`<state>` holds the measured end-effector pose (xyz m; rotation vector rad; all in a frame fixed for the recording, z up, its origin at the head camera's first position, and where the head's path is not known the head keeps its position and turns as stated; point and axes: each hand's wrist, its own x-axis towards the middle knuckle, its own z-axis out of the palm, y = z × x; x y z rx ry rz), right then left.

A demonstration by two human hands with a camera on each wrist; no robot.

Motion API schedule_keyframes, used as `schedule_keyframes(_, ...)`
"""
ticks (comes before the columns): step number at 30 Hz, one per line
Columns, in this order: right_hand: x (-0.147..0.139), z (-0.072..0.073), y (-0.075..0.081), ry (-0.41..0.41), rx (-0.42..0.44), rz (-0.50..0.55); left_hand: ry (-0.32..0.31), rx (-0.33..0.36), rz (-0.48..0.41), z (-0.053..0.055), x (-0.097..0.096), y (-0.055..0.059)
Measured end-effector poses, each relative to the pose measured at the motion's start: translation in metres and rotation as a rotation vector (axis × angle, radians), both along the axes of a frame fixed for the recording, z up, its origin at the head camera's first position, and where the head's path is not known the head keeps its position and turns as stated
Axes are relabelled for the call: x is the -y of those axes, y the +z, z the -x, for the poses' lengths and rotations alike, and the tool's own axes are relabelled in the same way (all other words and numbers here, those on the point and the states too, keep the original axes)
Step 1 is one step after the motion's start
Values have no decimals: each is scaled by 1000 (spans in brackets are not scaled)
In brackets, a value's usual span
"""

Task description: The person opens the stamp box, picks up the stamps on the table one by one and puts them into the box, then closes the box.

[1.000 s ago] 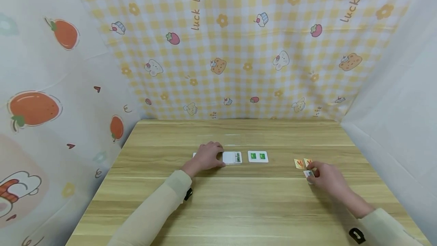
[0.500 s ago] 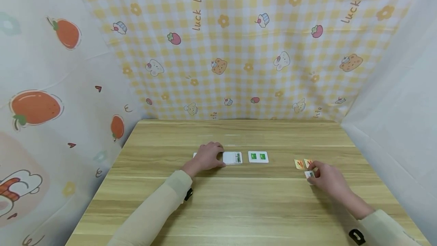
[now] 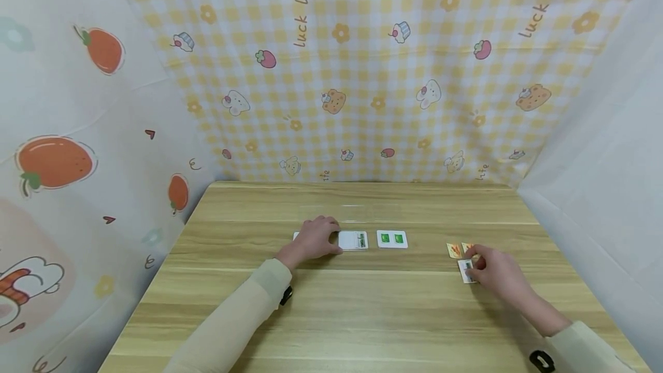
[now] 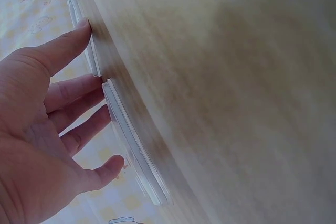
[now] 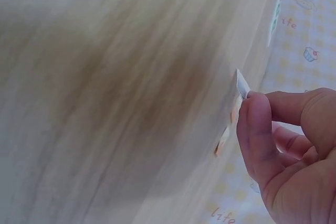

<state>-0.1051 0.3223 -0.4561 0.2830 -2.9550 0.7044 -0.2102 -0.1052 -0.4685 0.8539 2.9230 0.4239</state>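
Here, the right hand [image 3: 497, 272] pinched a card [image 3: 463, 273], best laid flat by the orange tiles [image 3: 454, 250]; leftward, the left hand [image 3: 313, 238] lay loose.

Across the top of the frame I see a back cloth [image 3: 373, 65] in yellow-and-white check, hung with soft folds and printed with cupcakes, bears, flowers and the words "luck life"; down the left side runs a white cloth [image 3: 121, 105], dotted with big orange-red fruits [image 3: 56, 161] and small hearts; at the right hangs a paler, plain-looking sheet [image 3: 603, 143], lightly creased; below spreads a light wood worktop [image 3: 331, 318], its grain running sideways; the light is soft, with a mild sheen on the wood.
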Motion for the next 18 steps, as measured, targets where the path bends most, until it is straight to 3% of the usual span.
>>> schedule_keyframes(18, 30, 11, 11, 38, 19, 75, -5, -8, 4, 0, 0, 0)
